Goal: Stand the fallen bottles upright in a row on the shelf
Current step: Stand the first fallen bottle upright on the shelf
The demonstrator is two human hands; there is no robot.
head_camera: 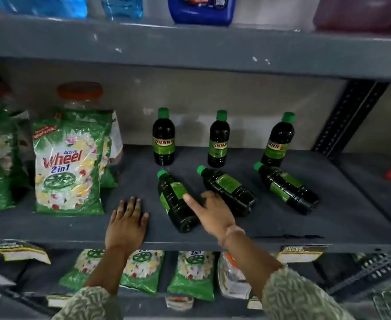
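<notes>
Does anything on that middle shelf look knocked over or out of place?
Yes. Three dark green-capped bottles lie on their sides at the front: left, middle and right. Three matching bottles stand behind them; the rightmost upright one appears tilted. The right hand reaches over the left fallen bottle.

Bottle count on the middle shelf (305, 204): 6 dark green-capped bottles total. 3 upright: left (163, 137), middle (219, 139), right (277, 140). 3 lying down: left (176, 202), middle (226, 189), right (286, 188). Hands in view: 2.
</notes>
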